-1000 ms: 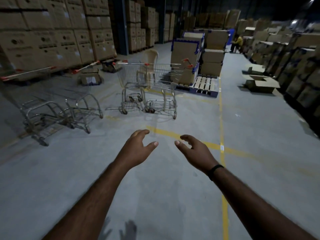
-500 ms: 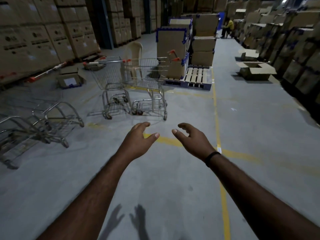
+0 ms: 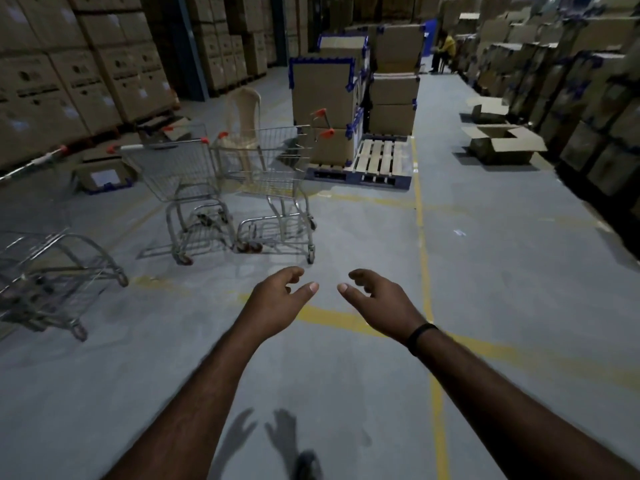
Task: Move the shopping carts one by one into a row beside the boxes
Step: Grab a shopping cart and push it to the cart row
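Note:
Two steel shopping carts with orange handle ends stand side by side on the grey floor ahead: a left cart (image 3: 180, 174) and a right cart (image 3: 273, 174). More carts (image 3: 52, 271) are nested at the left edge, close to the wall of stacked boxes (image 3: 69, 71). My left hand (image 3: 280, 299) and right hand (image 3: 377, 301) reach forward at mid-frame, fingers loosely curled, holding nothing. Both hands are short of the right cart, a little below its wheels in the picture.
A pallet (image 3: 370, 164) stacked with cartons (image 3: 325, 95) stands behind the carts, with a plastic chair (image 3: 242, 112) beside it. An open carton (image 3: 502, 143) lies at the right by more stacks. A person (image 3: 443, 50) sits far back. Yellow lines (image 3: 420, 220) cross the floor.
The view has moved forward and to the right: the two carts ahead are nearer and larger, and the nested carts have slid toward the left edge. Both hands stay outstretched and hold nothing.

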{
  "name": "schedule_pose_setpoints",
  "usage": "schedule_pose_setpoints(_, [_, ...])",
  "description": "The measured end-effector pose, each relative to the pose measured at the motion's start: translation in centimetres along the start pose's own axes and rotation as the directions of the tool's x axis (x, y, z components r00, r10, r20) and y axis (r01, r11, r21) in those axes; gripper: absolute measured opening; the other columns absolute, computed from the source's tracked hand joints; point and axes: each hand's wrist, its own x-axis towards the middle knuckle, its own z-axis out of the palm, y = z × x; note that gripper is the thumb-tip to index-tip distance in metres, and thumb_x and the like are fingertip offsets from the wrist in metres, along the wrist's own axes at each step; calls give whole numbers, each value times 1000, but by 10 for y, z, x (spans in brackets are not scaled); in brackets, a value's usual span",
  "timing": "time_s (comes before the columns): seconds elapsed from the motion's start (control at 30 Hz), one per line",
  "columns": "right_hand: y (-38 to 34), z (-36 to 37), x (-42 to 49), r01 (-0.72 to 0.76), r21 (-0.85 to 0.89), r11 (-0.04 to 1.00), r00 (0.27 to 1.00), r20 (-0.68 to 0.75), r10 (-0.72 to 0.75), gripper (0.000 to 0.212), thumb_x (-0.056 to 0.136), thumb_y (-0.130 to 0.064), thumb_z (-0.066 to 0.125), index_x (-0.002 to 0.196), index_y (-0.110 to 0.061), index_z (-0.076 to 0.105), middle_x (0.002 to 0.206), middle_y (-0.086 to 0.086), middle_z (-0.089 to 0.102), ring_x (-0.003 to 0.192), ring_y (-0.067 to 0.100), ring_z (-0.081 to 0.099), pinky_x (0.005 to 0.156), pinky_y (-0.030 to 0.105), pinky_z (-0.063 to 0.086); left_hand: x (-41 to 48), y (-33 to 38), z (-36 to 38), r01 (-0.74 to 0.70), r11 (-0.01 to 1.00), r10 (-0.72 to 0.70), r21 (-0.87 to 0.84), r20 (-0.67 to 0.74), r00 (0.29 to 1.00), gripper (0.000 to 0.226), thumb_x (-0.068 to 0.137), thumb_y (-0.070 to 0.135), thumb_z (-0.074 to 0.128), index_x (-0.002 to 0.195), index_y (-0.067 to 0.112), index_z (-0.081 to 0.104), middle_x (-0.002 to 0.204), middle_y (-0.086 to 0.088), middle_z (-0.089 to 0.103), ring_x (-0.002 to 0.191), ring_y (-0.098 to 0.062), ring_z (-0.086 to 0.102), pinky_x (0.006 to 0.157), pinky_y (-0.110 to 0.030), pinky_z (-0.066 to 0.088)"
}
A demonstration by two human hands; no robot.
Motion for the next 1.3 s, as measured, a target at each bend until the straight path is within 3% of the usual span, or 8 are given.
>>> schedule_pose_setpoints(0.3, [30, -39, 202, -52, -48, 998, 997, -55, 49, 58, 91, -60, 60, 138, -25, 56, 135, -1, 61, 116, 16, 59, 97, 33, 48, 223, 5, 41, -40, 996, 47, -82, 88, 995, 44, 89, 53, 67, 126, 29, 66, 119, 11, 65, 108, -11, 61, 93, -33, 49])
schedule_pose_setpoints(0.47, [23, -56, 319, -47, -85, 995, 997, -69, 41, 60, 91, -62, 58, 139, -26, 54, 136, -2, 60, 117, 16, 59, 97, 34, 48, 343, 12, 41, -45, 995, 54, -94, 101, 993, 69, 72, 78, 55, 114, 24, 68, 109, 7, 72, 104, -11, 66, 88, -31, 50])
schedule_pose_setpoints(0.63, [19, -59, 407, -35, -114, 993, 999, -30, 31, 60, 91, -61, 59, 139, -24, 55, 137, 0, 61, 116, 16, 60, 98, 34, 49, 427, 15, 38, -12, 992, 25, -126, 103, 994, 44, 90, 55, 65, 121, 24, 67, 116, 10, 68, 108, -9, 63, 91, -32, 48])
schedule_pose_setpoints(0.8, [31, -66, 509, -2, -118, 993, 1000, -3, 2, 58, 91, -60, 59, 137, -24, 56, 135, 0, 62, 116, 16, 61, 97, 31, 49, 518, 13, 51, -12, 992, 19, -124, 56, 998, 65, 74, 70, 61, 120, 24, 69, 114, 7, 70, 105, -9, 65, 92, -36, 54])
schedule_pose_setpoints(0.9, [42, -75, 578, 30, -106, 994, 999, 15, -28, 58, 91, -60, 59, 137, -24, 57, 135, 1, 63, 115, 17, 61, 97, 32, 49, 576, 19, 61, 6, 994, -1, -113, 45, 999, 55, 81, 62, 66, 121, 24, 69, 114, 8, 70, 105, -10, 65, 85, -29, 53])
schedule_pose_setpoints(1.03, [56, -96, 672, 68, -88, 994, 997, 54, -63, 59, 92, -60, 59, 137, -22, 57, 135, 4, 63, 116, 19, 61, 96, 33, 49, 661, 31, 76, 28, 995, -30, -94, -24, 999, 60, 72, 67, 63, 114, 25, 71, 108, 8, 71, 102, -12, 67, 94, -36, 52])
schedule_pose_setpoints(1.13, [61, -121, 740, 87, -90, 992, 994, 80, -80, 59, 92, -59, 59, 137, -22, 57, 136, 3, 62, 117, 19, 61, 98, 33, 49, 726, 51, 87, 44, 993, -49, -111, -46, 998, 48, 83, 54, 70, 119, 21, 70, 110, 5, 71, 103, -16, 67, 94, -41, 54])
schedule_pose_setpoints(1.3, [65, -157, 846, 124, -116, 986, 989, 98, -113, 57, 92, -59, 59, 137, -24, 56, 137, 1, 61, 120, 18, 59, 99, 32, 48, 820, 74, 99, 36, 992, -45, -121, -73, 996, 39, 91, 43, 69, 122, 19, 68, 115, 4, 69, 95, -3, 66, 79, -19, 49])
